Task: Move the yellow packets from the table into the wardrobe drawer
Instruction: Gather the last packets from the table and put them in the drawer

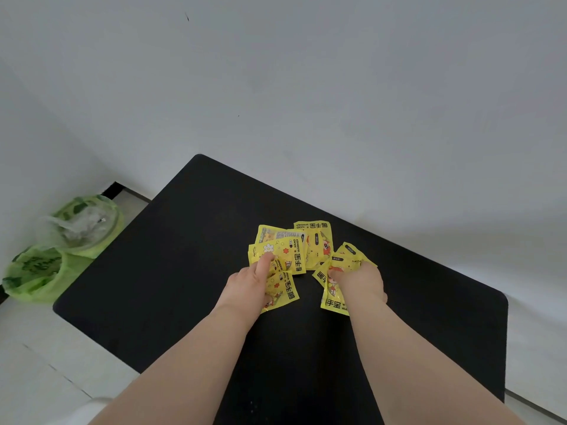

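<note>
Yellow packets sit in 1 loose overlapping pile near the desk's far edge, roughly mid-width. Both hands are on the pile. The left hand grips its left part, thumb on top of a packet, the other fingers curled in around the packets below. The right hand is clenched over the right part, fingers bunched into 2 or 3 packets, exact count hidden. A few packets on the side toward the desk's far edge lie untouched. Handling, my read: light, flat, glossy film sachets with soft fill, so they will slide over each other and fan out. Nothing fragile, crumpling is fine. Best hold is a squeeze across the stack's middle, thumb above and fingers beneath, or a pinch on the sealed edges. Scoop toward the desk's near edge to collect the strays. Desk top is matte black, flat, with rounded corners, probably slick enough to drag packets. White wall runs behind the desk's far edge. Pale floor left of the desk carries 2 green bags by its far-left corner. Wardrobe drawer not in view.
</note>
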